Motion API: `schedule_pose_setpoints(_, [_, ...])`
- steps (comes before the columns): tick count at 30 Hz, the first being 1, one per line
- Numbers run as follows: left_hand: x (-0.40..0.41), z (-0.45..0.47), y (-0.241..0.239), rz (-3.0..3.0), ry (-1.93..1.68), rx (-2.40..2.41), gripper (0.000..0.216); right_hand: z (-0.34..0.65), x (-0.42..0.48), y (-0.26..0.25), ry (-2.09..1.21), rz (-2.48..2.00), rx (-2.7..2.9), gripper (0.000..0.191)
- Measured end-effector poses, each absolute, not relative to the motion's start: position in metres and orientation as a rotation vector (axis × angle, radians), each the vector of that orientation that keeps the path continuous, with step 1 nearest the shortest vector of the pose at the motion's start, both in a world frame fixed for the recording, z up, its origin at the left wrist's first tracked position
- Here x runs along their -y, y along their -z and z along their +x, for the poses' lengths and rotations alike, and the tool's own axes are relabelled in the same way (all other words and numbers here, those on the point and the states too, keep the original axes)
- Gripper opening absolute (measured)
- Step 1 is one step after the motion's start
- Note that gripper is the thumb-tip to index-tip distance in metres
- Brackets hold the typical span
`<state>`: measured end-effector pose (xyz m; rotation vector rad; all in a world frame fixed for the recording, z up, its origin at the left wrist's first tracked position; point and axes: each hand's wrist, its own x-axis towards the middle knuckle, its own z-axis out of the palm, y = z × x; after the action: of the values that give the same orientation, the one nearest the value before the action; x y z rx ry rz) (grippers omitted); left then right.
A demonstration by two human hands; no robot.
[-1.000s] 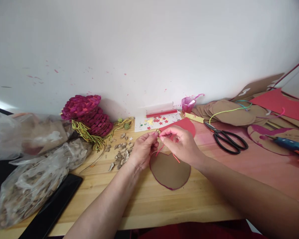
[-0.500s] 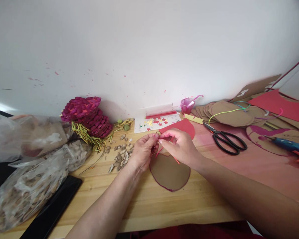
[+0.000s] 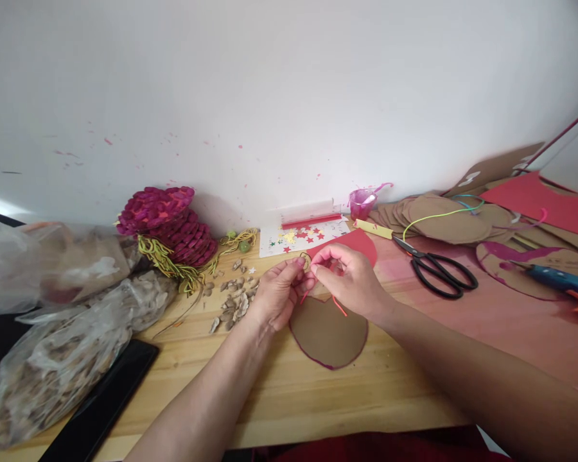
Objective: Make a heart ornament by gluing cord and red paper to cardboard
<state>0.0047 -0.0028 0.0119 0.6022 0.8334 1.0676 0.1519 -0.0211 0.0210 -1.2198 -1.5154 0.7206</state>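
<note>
Left hand (image 3: 278,290) pinches a small yellowish piece (image 3: 306,261); right hand (image 3: 350,277) pinches red cord (image 3: 339,306); one end dangles below.

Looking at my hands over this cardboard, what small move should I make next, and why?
Perhaps ease the red cord snug with the right hand, the left hand steadying the small yellowish piece: their fingertips are close together, and cord hangs loose below both.

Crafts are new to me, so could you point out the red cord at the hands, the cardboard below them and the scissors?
Red cord (image 3: 340,306): head view, on its lower loose stretch.
Cardboard (image 3: 329,335): head view, middle of its brown face.
Scissors (image 3: 417,254): head view, near where blades meet handles.
</note>
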Motion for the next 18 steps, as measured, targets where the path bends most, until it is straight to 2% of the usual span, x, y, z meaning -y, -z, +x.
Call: schedule_pose_setpoints(18, [0.0019, 0.0064, -0.0060, 0.633, -1.079, -0.811, 0.029, 0.1516, 0.0197, -0.0120, -0.668, -1.248, 1.558, 0.004])
